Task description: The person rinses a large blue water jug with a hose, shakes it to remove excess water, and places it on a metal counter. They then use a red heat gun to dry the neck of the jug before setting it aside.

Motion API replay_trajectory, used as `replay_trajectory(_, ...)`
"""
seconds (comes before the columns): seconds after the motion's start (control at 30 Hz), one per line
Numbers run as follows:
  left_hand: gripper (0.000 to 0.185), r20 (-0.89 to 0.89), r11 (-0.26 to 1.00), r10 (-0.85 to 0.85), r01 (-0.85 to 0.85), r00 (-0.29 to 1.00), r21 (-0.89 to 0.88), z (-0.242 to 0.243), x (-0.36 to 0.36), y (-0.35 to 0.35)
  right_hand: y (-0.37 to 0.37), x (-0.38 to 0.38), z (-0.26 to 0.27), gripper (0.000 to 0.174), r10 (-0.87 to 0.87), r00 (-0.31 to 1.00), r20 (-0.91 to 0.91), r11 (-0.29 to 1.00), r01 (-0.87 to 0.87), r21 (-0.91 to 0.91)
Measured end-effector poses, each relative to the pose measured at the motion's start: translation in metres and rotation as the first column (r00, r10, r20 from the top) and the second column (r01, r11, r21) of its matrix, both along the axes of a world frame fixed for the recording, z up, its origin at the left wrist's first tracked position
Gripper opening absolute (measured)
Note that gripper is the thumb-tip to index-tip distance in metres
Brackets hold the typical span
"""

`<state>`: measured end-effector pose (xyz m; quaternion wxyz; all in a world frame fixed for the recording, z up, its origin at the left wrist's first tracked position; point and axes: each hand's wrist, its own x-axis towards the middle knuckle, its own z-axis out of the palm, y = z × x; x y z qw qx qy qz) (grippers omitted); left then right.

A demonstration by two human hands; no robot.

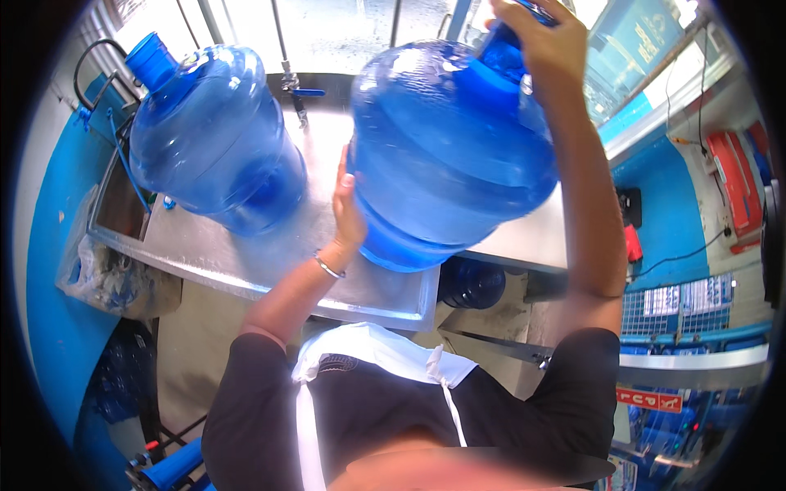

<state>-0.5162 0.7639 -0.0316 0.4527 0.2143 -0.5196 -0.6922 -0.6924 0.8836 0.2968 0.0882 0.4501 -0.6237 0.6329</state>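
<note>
A large blue plastic water jug [448, 153] stands tilted over the right part of the metal counter [319, 215], with water visible inside. My right hand [549, 37] grips it at the neck, near the top of the view. The palm and fingers of my left hand [349, 208] lie against the jug's lower left side. To the left, a second blue water jug [215, 135] stands on the counter, its neck towards the upper left; neither hand touches it.
A tap with a blue lever [301, 92] is behind the counter, between the jugs. A sink basin [123, 196] lies at the left, with a filled plastic bag [116, 276] hanging below. Another dark blue jug [473, 282] sits under the counter.
</note>
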Motion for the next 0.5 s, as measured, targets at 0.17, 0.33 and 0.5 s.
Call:
replay_trajectory(0.17,0.080,0.255,0.956,0.067,0.010,0.965,-0.292,0.030,0.010,0.067,0.006,-0.030,-0.001,0.029,0.232,0.971,0.056,0.972,-0.233,0.006)
replay_trajectory(0.33,0.089,0.251,0.918,0.043,0.061,0.967,-0.392,0.048,0.020,0.135,0.010,-0.044,0.000,0.034,0.603,0.797,0.048,0.777,-0.600,0.190)
replay_trajectory(0.5,0.093,0.255,0.886,0.011,0.108,0.967,-0.450,0.034,0.008,0.153,0.046,-0.055,-0.004,0.030,0.661,0.750,0.018,0.746,-0.659,0.096)
